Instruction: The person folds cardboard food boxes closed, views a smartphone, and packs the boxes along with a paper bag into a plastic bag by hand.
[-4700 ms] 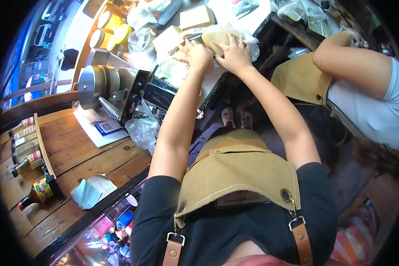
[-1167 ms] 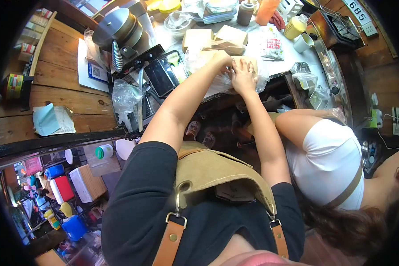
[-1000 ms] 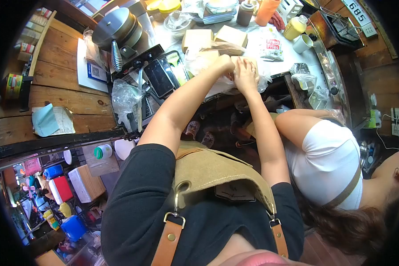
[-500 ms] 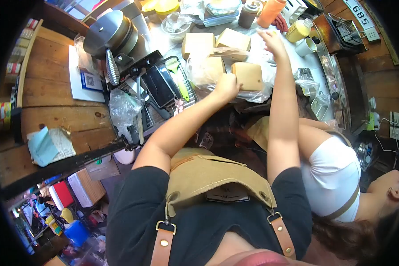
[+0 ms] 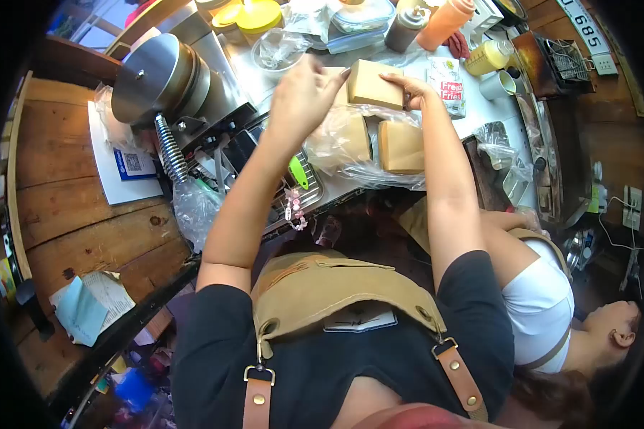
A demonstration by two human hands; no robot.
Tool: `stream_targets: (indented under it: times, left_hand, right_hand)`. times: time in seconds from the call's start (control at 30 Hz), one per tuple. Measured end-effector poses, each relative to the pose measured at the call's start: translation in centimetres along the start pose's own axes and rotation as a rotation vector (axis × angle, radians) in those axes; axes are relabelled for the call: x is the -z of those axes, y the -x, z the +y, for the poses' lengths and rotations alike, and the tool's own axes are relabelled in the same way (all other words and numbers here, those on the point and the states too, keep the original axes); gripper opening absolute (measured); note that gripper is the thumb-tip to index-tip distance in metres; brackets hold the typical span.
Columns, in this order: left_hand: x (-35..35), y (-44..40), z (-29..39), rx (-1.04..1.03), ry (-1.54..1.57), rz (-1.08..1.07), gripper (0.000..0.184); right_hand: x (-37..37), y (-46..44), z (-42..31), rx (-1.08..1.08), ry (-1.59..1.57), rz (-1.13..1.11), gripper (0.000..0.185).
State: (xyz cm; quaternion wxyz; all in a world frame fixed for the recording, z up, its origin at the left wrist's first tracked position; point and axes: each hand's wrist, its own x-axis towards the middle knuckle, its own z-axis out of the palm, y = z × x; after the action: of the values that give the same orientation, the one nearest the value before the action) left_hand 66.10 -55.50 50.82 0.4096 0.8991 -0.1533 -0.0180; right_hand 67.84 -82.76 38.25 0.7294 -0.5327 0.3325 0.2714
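A brown cardboard takeaway box [image 5: 374, 84] is gripped at its right side by my right hand [image 5: 412, 91], thumb on top and fingers at the side. My left hand [image 5: 302, 100] is raised left of that box, thumb stretched toward its corner and fingers apart from the thumb. Nothing shows in the left hand, though its far side is hidden. Another brown box [image 5: 334, 71] is partly covered behind it. Closer to me, two more brown boxes, one on the left [image 5: 352, 139] and one on the right [image 5: 402, 146], sit in a clear plastic bag [image 5: 365, 174].
A lidded pan [image 5: 150, 79] with a coiled handle stands at left. Sauce bottles, a dark one [image 5: 406, 30] and an orange one [image 5: 445, 23], are at the back. A printed fries packet [image 5: 445, 89] lies right of my hand. A co-worker in white [image 5: 540, 307] bends at right.
My left hand has left the near boxes and risen to the left. The right hand has come back from the rear onto a box. The printed packet now shows.
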Motion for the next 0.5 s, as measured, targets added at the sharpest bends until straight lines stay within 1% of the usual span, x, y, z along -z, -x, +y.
stream_targets:
  times: [0.03,0.07,0.1,0.13,0.17,0.23,0.27,0.33,0.37,0.43,0.5]
  left_hand:
    - [0.2,0.5,-0.4,-0.019,-0.206,0.059,0.062]
    - [-0.2,1.6,-0.2,-0.007,-0.246,-0.009,0.066]
    - [-0.9,3.2,0.1,0.005,-0.288,-0.082,0.071]
    - [-1.6,4.9,0.6,-0.03,-0.36,-0.129,0.062]
    - [-2.1,5.9,0.0,-0.035,-0.359,-0.138,0.062]
    - [-2.9,6.9,-1.4,-0.238,-0.2,-0.141,0.05]
    - [-2.4,7.0,-1.2,-0.24,-0.195,-0.151,0.05]
    - [-0.6,6.6,-0.7,0.114,0.087,-0.378,0.045]
    - [0.1,6.7,-0.8,0.115,0.128,-0.379,0.048]
    - [0.8,6.1,-0.9,0.127,0.236,-0.457,0.049]
    - [-1.1,3.8,-2.6,0.097,0.377,-0.33,0.05]
  right_hand:
    - [0.1,0.1,-0.3,0.01,0.031,0.044,0.055]
    - [0.9,-1.3,0.1,0.064,0.074,0.046,0.058]
    - [1.2,-1.3,0.1,0.063,0.067,0.052,0.058]
    - [1.4,-1.1,0.4,0.047,0.049,0.056,0.06]
    - [1.5,-0.9,0.4,0.034,0.033,0.06,0.062]
    - [0.8,0.2,0.0,0.075,0.082,0.067,0.062]
    - [0.4,0.8,0.1,0.111,0.136,0.067,0.062]
    - [0.3,1.0,0.3,0.125,0.082,0.087,0.064]
    - [0.0,1.0,0.2,0.144,0.037,0.098,0.065]
    - [-0.8,1.2,0.0,0.148,0.074,0.078,0.067]
    - [-0.7,-0.6,0.3,0.074,-0.004,0.025,0.063]
